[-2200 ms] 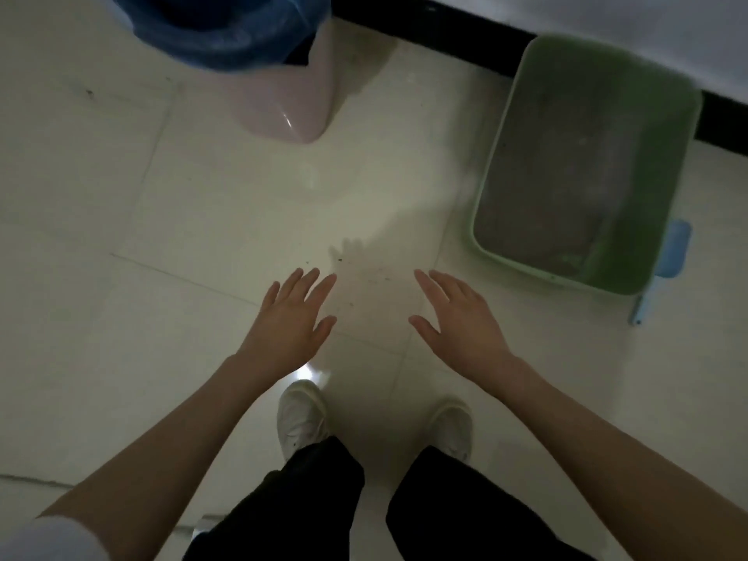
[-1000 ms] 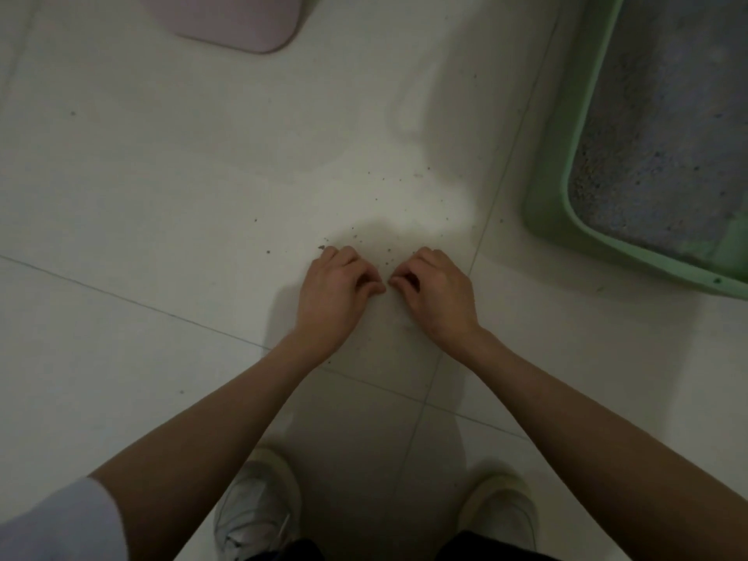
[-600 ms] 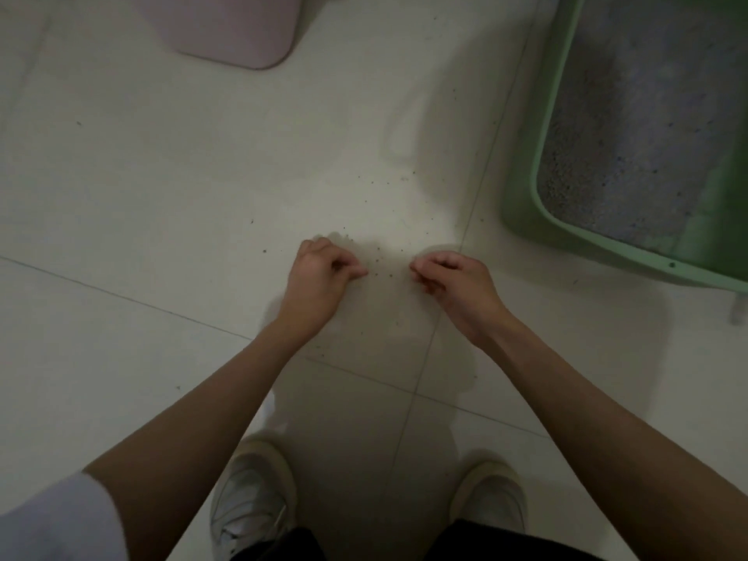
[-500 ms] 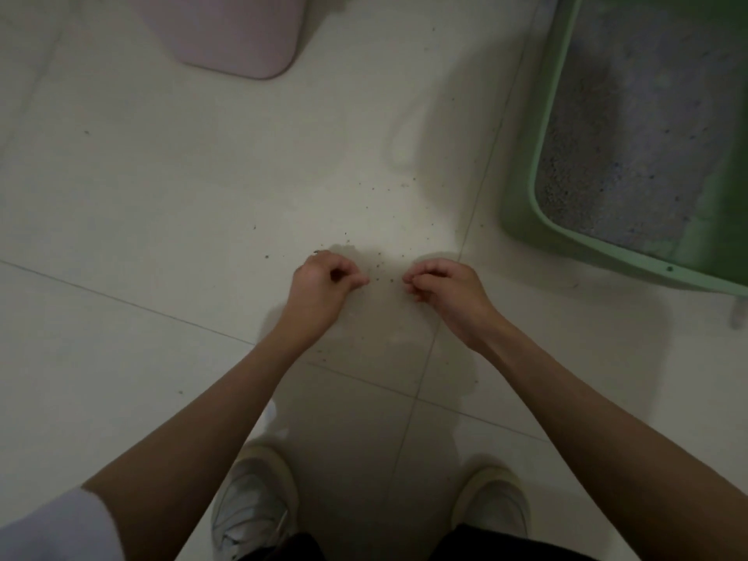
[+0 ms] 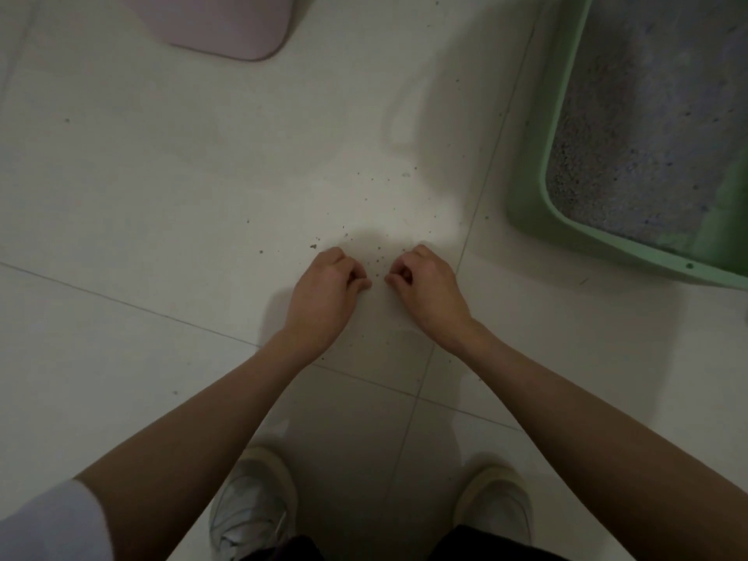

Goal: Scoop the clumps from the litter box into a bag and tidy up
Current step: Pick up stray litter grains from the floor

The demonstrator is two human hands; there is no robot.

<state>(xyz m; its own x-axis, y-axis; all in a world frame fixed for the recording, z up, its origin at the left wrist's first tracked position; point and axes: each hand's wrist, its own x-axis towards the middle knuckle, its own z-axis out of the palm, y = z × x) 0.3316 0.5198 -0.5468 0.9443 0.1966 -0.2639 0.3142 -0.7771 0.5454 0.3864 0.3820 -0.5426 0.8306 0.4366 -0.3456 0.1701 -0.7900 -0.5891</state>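
The green litter box (image 5: 538,172) sits on the floor at the upper right, filled with grey litter (image 5: 647,135). Small dark litter grains (image 5: 378,261) lie scattered on the pale tiles in front of it. My left hand (image 5: 324,293) and my right hand (image 5: 425,289) rest low over the floor side by side, fingers curled in, thumbs and fingertips pinched beside the grains. I cannot tell whether either hand holds any grains. No scoop or bag shows.
The base of a pink bin (image 5: 226,26) stands at the top left. My two white shoes (image 5: 251,508) (image 5: 494,508) are at the bottom. Tile seams cross the floor under my forearms.
I have bent down from standing; the hands went from spread open above the floor to curled at floor level. Over the last half second they have drawn slightly closer together.
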